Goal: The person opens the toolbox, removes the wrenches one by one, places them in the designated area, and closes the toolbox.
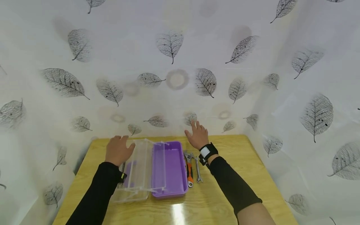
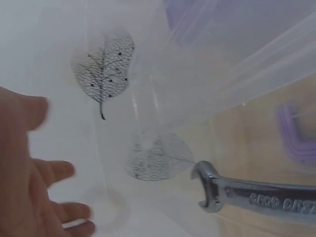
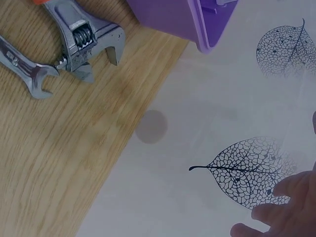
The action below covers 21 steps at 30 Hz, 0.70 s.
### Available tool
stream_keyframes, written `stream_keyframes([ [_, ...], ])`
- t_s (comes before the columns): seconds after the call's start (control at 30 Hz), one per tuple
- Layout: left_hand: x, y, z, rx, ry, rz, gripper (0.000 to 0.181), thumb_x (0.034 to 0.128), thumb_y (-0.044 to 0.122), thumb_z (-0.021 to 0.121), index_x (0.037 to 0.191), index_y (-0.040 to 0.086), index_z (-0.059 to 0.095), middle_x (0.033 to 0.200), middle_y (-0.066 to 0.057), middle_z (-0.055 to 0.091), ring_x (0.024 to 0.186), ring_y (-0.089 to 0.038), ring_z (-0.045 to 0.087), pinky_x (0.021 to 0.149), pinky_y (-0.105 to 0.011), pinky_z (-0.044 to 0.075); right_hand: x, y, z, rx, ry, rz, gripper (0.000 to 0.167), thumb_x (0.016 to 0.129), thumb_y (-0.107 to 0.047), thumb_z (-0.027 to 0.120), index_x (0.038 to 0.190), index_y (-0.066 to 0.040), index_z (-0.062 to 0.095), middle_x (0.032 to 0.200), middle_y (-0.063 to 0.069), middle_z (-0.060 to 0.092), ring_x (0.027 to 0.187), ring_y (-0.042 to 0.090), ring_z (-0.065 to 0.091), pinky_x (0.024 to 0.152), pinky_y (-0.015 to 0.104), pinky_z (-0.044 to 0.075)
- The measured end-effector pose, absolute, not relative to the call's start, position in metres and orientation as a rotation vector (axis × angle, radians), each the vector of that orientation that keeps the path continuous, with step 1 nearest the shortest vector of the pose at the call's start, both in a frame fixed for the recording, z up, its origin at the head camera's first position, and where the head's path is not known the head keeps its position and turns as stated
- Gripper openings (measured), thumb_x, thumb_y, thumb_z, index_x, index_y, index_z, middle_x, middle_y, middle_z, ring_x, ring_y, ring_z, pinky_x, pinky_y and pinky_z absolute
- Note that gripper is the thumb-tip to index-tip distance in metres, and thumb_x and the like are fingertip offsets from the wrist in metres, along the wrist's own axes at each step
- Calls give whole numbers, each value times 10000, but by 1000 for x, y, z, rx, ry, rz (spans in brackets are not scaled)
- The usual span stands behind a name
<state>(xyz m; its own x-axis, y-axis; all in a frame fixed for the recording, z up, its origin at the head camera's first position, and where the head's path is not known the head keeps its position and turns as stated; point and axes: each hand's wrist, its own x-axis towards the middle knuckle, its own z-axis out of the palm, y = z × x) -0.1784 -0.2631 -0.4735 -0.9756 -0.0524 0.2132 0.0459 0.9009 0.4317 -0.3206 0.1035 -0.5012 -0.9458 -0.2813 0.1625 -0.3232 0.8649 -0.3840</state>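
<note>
My left hand (image 1: pixel 119 151) is over the left end of the clear plastic lid (image 1: pixel 139 165), fingers spread and holding nothing. Close to it in the left wrist view is an open-end wrench (image 2: pixel 256 195). The lid lies hinged off to the left of a purple toolbox (image 1: pixel 171 167). Past the far right corner of the toolbox, my right hand (image 1: pixel 198 136) hovers with fingers apart and nothing in them. Nearer me lie an adjustable wrench (image 1: pixel 189 170) with an orange and black handle and a smaller open-end wrench (image 1: pixel 198 172).
The wooden table (image 1: pixel 230 162) ends at a white curtain (image 1: pixel 180 103) printed with leaves, which hangs behind and at both sides. A purple piece (image 2: pixel 296 133) shows by the wrench in the left wrist view.
</note>
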Motion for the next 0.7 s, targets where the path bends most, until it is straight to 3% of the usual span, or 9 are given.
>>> stream_keyframes([
  [0.07,-162,-264,-474,68,-2858,-657,504,1077,403,522,1245,-56,644,1172,-325,585,1071,-515,548,925,-636,462,-316,104,-504,493,-2950,723,749,1095,-504,425,1653,-56,204,1684,265,191,1494,516,273,1180,664,306],
  [0.13,-145,-262,-470,159,-2917,-690,370,1052,316,573,961,-24,688,885,-215,610,790,-409,575,683,-522,490,-311,106,-507,513,-2974,807,761,1099,-504,408,1654,-40,170,1683,275,176,1494,530,258,1165,652,340],
  [0.2,-132,-262,-473,219,-2981,-700,382,1032,288,610,730,53,619,654,-91,517,576,-280,491,513,-405,393,-305,107,-512,539,-3002,854,785,1099,-524,389,1655,-31,136,1680,280,174,1500,532,240,1169,646,343],
  [0.27,-122,-259,-476,285,-3046,-751,462,1017,275,641,601,120,512,550,-8,394,495,-194,394,471,-327,282,-297,107,-519,584,-3007,882,798,1098,-529,384,1650,-12,127,1663,296,201,1497,523,255,1179,629,343],
  [0.33,-115,-256,-478,323,-3089,-760,515,1008,279,664,554,144,462,523,20,341,470,-168,361,457,-298,237,-286,106,-525,616,-2985,923,798,1096,-518,410,1645,-3,146,1639,304,250,1481,503,306,1173,613,364],
  [0.53,-112,-250,-479,343,-3147,-626,431,971,261,722,609,101,553,552,-30,490,500,-206,505,456,-317,346,-248,100,-547,642,-2902,1077,730,1096,-448,480,1635,-28,224,1550,262,412,1223,393,601,980,533,548],
  [0.7,-116,-252,-476,313,-3197,-531,365,931,203,766,620,83,617,575,-55,564,531,-220,579,475,-365,456,-221,99,-567,569,-2854,1298,661,1104,-354,506,1611,-7,263,1476,248,478,1113,310,608,844,444,572],
])
